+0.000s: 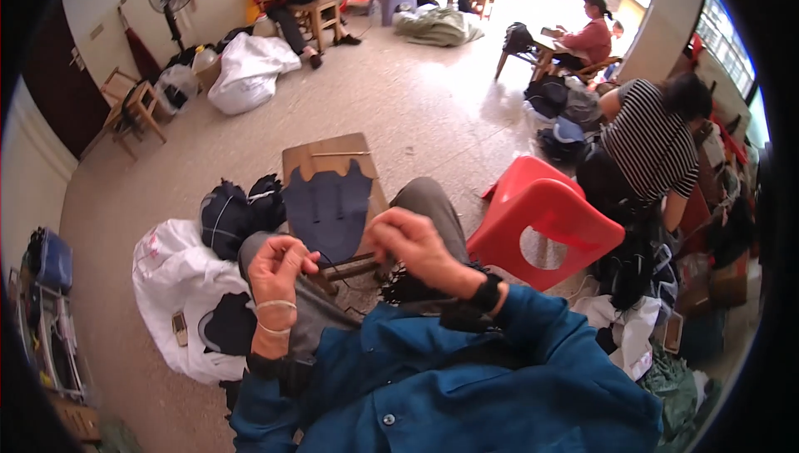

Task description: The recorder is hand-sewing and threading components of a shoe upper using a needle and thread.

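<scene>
Fabric (329,213), a dark navy piece with a notched far edge, lies flat on a small wooden desk (297,156), hiding much of its top. Two short dark marks on it are too small to be told as slits or stitching. A thin stick (339,153) lies beyond the notched edge.

The left hand (277,268) is raised near the desk's near-left side, its grip pressed together at thumb and forefinger. A thin dark strand (330,265) shows beside those tips; whether they pinch it cannot be made out. The right hand (419,243) is blurred, fingers curled toward the cloth's right edge; I cannot tell whether its grip is closed or holds anything.

Below the right forearm, a black fringed bundle (404,285) is partly covered by the arm and blue shirt (499,370). At left, a phone (180,329) and a dark cloth item (230,324) rest on a white sack (162,274), the item partly cut off by the left arm. At right, beyond a red plastic chair (574,245), a co-worker in stripes (653,141) bends away, the hands indistinct among dark heaps.
</scene>
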Available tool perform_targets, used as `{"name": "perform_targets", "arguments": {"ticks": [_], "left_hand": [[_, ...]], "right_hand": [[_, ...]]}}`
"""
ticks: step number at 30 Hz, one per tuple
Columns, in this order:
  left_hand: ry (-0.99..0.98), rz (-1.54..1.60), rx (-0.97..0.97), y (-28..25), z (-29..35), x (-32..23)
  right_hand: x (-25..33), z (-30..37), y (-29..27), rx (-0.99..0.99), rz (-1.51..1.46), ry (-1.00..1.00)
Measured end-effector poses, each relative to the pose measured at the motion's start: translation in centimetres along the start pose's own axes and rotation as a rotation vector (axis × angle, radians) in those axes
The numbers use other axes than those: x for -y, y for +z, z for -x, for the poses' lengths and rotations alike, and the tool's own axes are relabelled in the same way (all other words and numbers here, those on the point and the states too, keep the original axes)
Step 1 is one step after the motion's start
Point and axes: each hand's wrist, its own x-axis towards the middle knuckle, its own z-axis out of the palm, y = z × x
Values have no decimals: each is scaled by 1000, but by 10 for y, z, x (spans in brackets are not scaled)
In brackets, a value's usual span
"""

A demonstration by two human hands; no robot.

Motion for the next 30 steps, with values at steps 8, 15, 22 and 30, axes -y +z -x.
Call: {"name": "perform_targets", "arguments": {"ticks": [8, 15, 22, 30], "left_hand": [[17, 330, -216, -69, -43, -31], [99, -22, -366, -89, -118, -47], [373, -1041, -91, -70, -158, 35], [326, -1316, 265, -72, -135, 110]], "right_hand": [[30, -33, -52, -136, -146, 88], [30, -79, -88, -274, -83, 29], [-18, -120, -60, -292, -96, 36], [-120, -126, -22, -22, 269, 129]]}}
